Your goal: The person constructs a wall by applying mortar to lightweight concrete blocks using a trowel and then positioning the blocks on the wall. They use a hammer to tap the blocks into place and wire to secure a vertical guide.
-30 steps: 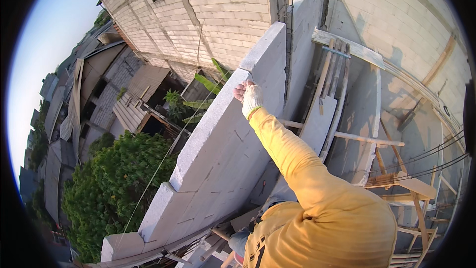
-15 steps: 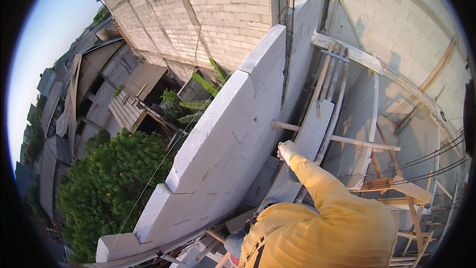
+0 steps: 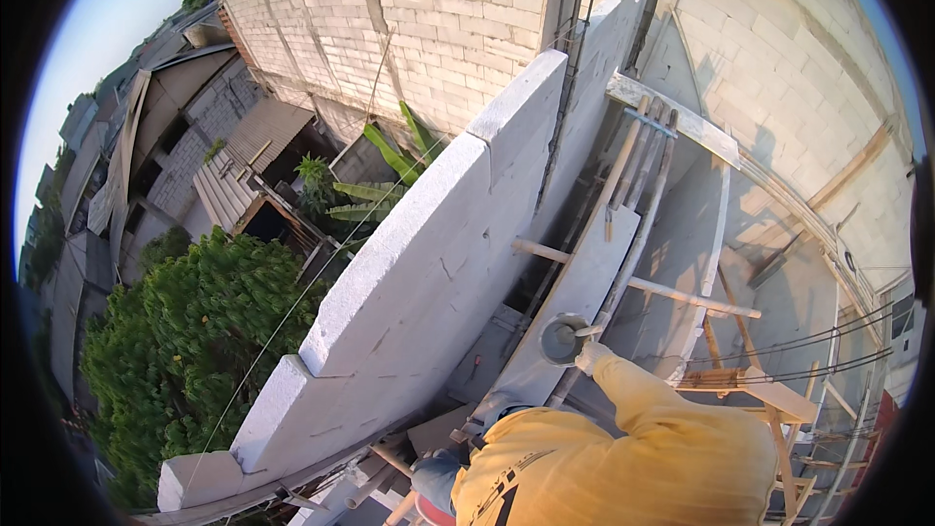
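Observation:
My right hand [image 3: 590, 358], in a pale glove and yellow sleeve, is at the right rim of a dark round bucket [image 3: 562, 342]. Its fingers look closed, but whatever they hold is hidden. A short pale handle [image 3: 588, 331] juts over the rim just above the hand; whether the fingers touch it is unclear. Grey material shows inside the bucket, which stands on a long pale plank [image 3: 596, 258]. To the left rises a wall of light grey blocks [image 3: 429, 282] with a stepped top. My left hand is out of view.
Bamboo poles [image 3: 648, 200] run along the plank, and a crosswise pole [image 3: 691, 298] sticks out to the right. Steel bars [image 3: 570, 68] stand upright in a gap in the wall. A thin string [image 3: 282, 341] follows the wall top. Beyond lies a drop to trees [image 3: 195, 341] and roofs.
My right hand has come down and back from above the plank to the bucket's rim. The bucket, hidden behind my sleeve before, now shows. The view has shifted slightly.

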### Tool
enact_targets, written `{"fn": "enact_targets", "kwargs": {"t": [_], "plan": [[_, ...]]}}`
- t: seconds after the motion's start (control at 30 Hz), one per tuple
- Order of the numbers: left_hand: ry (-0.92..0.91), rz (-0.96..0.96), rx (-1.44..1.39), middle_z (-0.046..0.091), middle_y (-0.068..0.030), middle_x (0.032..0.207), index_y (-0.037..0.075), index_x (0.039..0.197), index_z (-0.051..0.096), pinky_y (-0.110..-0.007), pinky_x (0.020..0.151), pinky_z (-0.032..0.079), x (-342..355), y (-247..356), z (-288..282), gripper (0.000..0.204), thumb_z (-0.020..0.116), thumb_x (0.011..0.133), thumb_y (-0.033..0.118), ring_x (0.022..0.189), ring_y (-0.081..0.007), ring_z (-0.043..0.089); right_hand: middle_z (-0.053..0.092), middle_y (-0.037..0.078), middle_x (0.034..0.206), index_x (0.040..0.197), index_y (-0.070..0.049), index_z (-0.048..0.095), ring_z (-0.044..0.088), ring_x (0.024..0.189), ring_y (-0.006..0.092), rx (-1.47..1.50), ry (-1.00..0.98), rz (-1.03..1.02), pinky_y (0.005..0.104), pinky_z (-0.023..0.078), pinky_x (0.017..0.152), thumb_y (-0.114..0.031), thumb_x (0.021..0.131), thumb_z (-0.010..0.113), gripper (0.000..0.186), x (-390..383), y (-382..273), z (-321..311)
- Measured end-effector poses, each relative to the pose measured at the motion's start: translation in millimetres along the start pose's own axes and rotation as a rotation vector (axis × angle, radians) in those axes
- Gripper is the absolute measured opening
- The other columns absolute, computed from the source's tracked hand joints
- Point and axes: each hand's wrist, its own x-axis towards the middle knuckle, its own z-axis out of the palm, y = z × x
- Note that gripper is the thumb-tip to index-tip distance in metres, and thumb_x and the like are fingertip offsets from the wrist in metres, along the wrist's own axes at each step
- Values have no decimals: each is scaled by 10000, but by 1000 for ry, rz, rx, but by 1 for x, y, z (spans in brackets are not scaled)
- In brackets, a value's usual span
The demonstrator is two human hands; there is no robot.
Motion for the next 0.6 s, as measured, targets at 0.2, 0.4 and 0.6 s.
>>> {"fn": "enact_targets", "kwargs": {"t": [0.2, 0.4, 0.6], "plan": [[51, -8, -2, 646, -110, 852, 4, 942, 655, -340, 645, 509, -8, -6, -14, 187, 568, 867, 151, 721, -225, 617, 693, 117, 980, 944, -157, 706, 668, 945, 367, 372, 65, 291, 728, 402, 762, -269, 893, 556, 194, 58, 21, -7], [95, -133, -48, 659, -119, 867, 19, 956, 659, -351, 639, 517, -17, -20, -31, 191, 588, 870, 175, 717, -234, 620, 708, 128, 825, 774, -138, 722, 676, 862, 333, 675, 276, 421, 564, 418, 829, -295, 827, 617, 196, 61, 14, -4], [-273, -289, 26, 661, -115, 897, 19, 985, 645, -334, 657, 539, 14, -111, -73, 214, 678, 851, 184, 706, -221, 629, 743, 70, 890, 917, -133, 765, 709, 868, 309, -635, -106, -221, 564, 511, 807, -216, 861, 586, 205, 44, 8, -1]]}}
